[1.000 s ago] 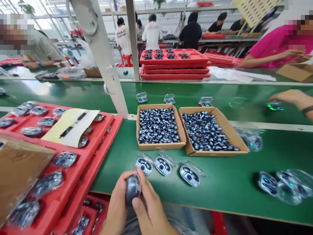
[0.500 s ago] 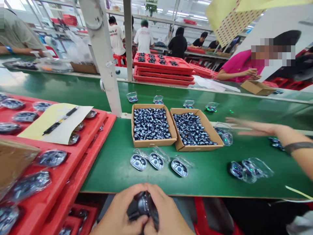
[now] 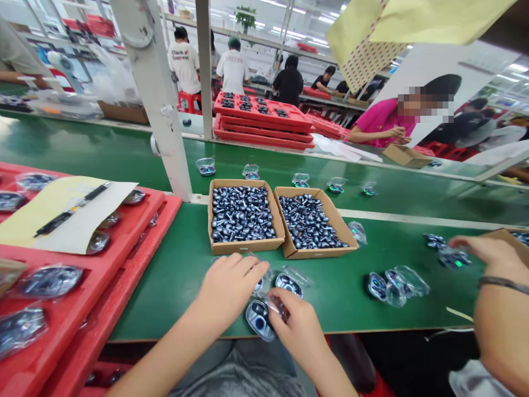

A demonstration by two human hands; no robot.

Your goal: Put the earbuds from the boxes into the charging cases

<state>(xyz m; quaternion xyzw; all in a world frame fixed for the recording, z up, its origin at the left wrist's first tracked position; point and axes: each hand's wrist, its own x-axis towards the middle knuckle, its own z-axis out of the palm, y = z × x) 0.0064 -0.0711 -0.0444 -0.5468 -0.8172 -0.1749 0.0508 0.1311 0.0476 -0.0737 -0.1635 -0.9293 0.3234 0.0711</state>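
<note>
From the head view, the person's right hand [image 3: 295, 317] has its grip clamped, thumb against fingers, on the clear lid side of an open earbud case [image 3: 257, 320]. That case is at the near edge of the green tabletop [image 3: 165, 289], its silvery face up; I can't tell whether it rests there or is slightly lifted. The left hand [image 3: 235, 284] reaches palm down, fingers stretched out, its grip apart, over another case [image 3: 259, 285] that it partly hides. A third open case [image 3: 288, 283] lies just beyond the right hand.

Behind these, two cardboard boxes [image 3: 320, 253] stand side by side, heaped with dark earbuds [image 3: 243, 215]. To the left are stacked red trays [image 3: 138, 229], with a pen [image 3: 74, 208] on a yellowish sheet [image 3: 28, 223]. Off to the right, a co-worker's hand [image 3: 490, 251] is at a case with a green light [image 3: 454, 257].
</note>
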